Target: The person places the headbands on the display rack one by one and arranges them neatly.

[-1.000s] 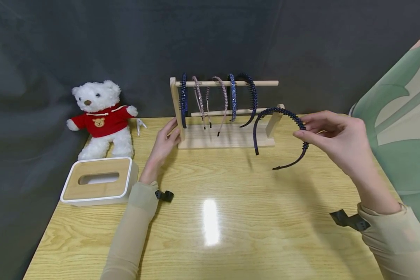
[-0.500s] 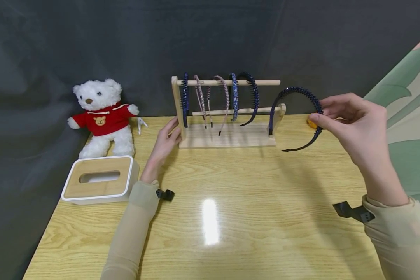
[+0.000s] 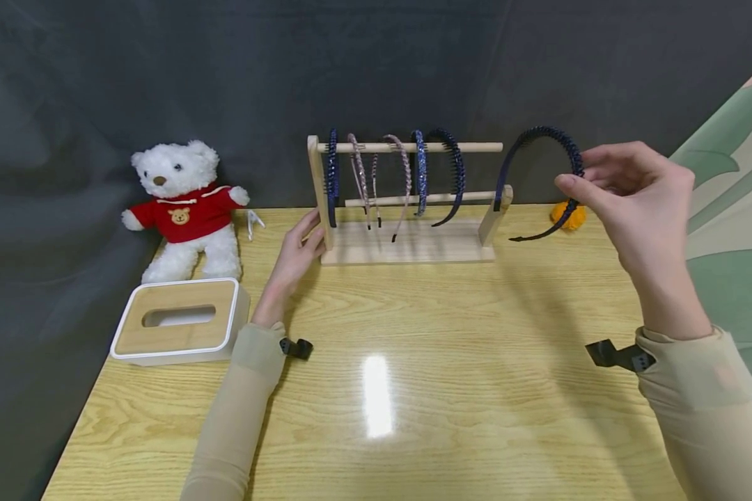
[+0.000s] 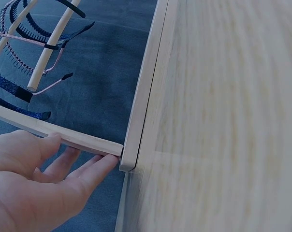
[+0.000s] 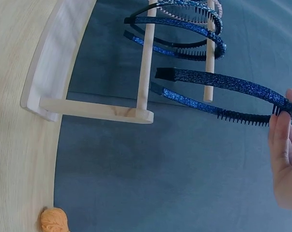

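Note:
My right hand [image 3: 642, 191] pinches a dark navy toothed headband [image 3: 542, 132] between thumb and fingertips. Held in the air to the right of a wooden headband stand [image 3: 407, 254], the headband has its curve upward and its ends hanging down. In the right wrist view, the ends of this headband [image 5: 223, 83] lie close to the free end of the stand's upper bar. My left hand [image 3: 293, 254] touches the outer side of the stand's left upright [image 4: 88, 137], fingers extended near its foot. Several navy, blue glittery and pink headbands [image 3: 454, 181] hang on the upper bar.
An orange fluffy ball [image 3: 569, 217] sits behind the held headband on the table [image 3: 451, 362]. A white teddy bear [image 3: 184, 209] in a red sweater, a small white clip-like object [image 3: 253, 224] and a wood-topped tissue box [image 3: 175, 334] are at the left. Dark cloth hangs behind.
My right hand has lifted the headband upward and to the right, away from the stand's front, and the orange ball has come into view. My left hand stays at the upright.

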### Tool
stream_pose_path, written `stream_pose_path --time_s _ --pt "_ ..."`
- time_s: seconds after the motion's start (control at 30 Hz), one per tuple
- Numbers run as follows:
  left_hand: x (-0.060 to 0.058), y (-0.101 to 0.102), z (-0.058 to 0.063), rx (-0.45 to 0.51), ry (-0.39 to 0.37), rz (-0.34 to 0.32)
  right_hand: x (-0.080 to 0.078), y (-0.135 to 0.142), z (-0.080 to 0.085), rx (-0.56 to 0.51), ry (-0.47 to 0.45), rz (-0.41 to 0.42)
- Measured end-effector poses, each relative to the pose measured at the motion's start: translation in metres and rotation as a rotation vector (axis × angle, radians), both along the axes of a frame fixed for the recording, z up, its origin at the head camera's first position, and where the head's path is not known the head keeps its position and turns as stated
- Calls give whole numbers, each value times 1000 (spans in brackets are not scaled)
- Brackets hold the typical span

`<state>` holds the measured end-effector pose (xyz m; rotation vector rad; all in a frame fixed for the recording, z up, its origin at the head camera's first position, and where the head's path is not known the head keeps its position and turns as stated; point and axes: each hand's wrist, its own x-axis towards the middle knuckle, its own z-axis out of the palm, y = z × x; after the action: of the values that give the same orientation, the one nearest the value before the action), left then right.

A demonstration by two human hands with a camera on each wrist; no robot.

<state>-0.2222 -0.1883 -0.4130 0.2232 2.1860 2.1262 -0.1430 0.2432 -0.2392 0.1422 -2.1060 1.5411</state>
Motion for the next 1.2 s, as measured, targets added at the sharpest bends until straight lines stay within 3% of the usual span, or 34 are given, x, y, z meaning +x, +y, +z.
stream_pose_path --time_s 0.1,0.3,0.6,1.2 --pt "0 0 0 -2 -4 0 -6 -2 -1 -46 20 13" --pt "0 0 0 -3 -2 1 -18 -7 0 43 33 -47" --pt "-1 -1 -2 -19 0 -4 -35 -15 -5 89 48 -51" --pt "-2 -1 -3 -5 -5 1 -51 -34 -21 166 55 11"
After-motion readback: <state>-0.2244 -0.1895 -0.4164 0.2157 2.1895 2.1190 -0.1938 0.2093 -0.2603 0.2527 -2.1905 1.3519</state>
